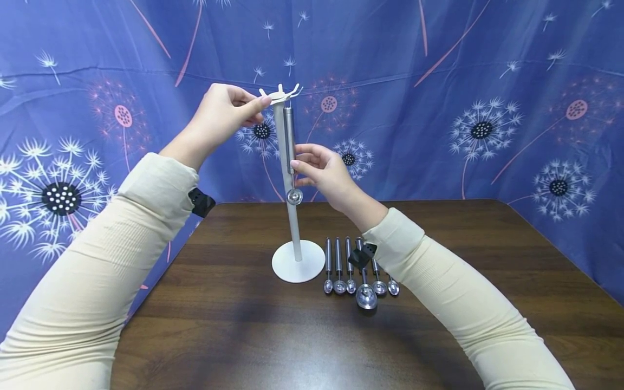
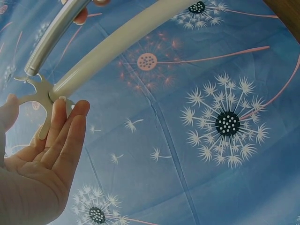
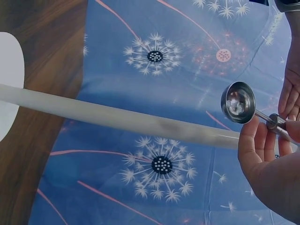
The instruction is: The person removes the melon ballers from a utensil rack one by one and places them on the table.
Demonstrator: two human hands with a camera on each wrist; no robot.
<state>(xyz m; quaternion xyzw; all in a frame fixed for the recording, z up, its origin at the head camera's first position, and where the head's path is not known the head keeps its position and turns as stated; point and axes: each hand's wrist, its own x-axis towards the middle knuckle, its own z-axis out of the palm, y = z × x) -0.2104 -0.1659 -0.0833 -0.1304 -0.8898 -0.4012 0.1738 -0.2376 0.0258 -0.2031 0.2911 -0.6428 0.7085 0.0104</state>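
A white utensil stand (image 1: 294,230) with curved hooks at its top stands on the table. My left hand (image 1: 225,114) grips the hooked top (image 2: 43,96), thumb on one side and fingers on the other. My right hand (image 1: 323,172) pinches the lower part of a steel melon baller's handle (image 1: 289,138). The melon baller hangs upright close along the post, its round bowl (image 3: 238,103) at the bottom. In the left wrist view, the handle's top end (image 2: 32,69) is right at one hook's tip.
Several steel utensils lie in a row right of the stand's round base (image 1: 285,265), among them a larger scoop (image 1: 366,297). My right sleeve and wrist camera (image 1: 362,254) overlap some of them. A blue dandelion-print cloth (image 1: 390,108) hangs behind the brown table (image 1: 234,325).
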